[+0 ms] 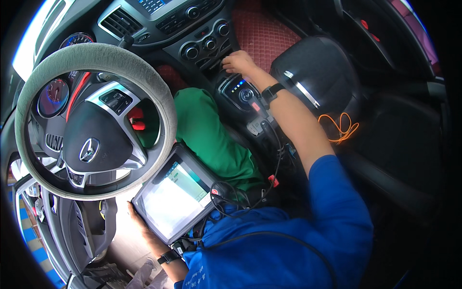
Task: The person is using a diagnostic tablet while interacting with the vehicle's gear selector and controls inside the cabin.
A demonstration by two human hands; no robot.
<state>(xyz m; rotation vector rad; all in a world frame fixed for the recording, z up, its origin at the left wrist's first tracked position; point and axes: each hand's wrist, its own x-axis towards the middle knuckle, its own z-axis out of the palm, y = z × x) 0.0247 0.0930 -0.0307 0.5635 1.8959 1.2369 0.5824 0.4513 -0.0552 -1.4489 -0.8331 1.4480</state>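
Note:
My left hand (pixel 137 217) grips the left edge of a dark-cased tablet (pixel 173 191) with a lit screen, tilted on my lap below the steering wheel. My right hand (pixel 239 65) reaches to the centre console, fingers curled just below the climate knobs (pixel 210 44) and above the gear panel (pixel 236 90); what is under or in those fingers is hidden. Black cables (pixel 263 195) run from around the tablet across my body and up to the console. A grey object with a red label (pixel 256 108) lies behind the gear panel.
The steering wheel (pixel 162 130) has a grey cover. To the right are a black seat (pixel 322 67) with an orange cable (pixel 344 135) beside it and a red floor mat (pixel 260 24). At left, the door (pixel 86 231) is open, with part of a person's legs (pixel 144 277) outside.

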